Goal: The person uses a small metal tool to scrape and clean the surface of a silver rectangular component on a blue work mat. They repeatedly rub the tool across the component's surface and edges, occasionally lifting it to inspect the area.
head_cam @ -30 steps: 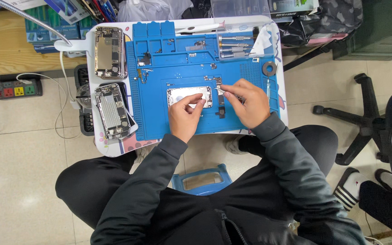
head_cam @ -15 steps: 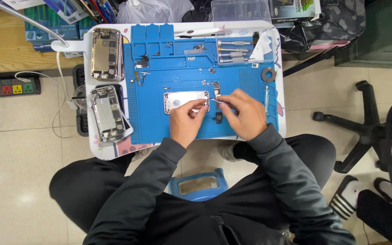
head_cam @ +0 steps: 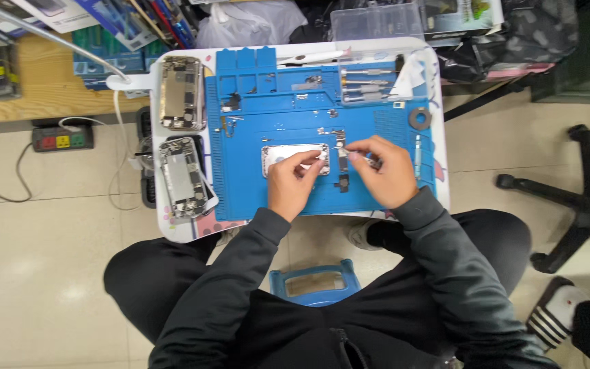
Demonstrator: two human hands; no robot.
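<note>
Blue mat (head_cam: pixel 377 109): left hand (head_cam: pixel 293 184) rests on silver phone housing (head_cam: pixel 288 154); right hand (head_cam: pixel 385 171) pinches small part (head_cam: pixel 341 156).

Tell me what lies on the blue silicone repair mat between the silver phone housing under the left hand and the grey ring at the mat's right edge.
In the head view, between the silver phone housing and the grey ring sit small dark loose parts and the right hand.

Pale tiled floor (head_cam: pixel 49 273), a wooden desk (head_cam: pixel 42 89) at left, a black chair base (head_cam: pixel 568 198) at right.
</note>
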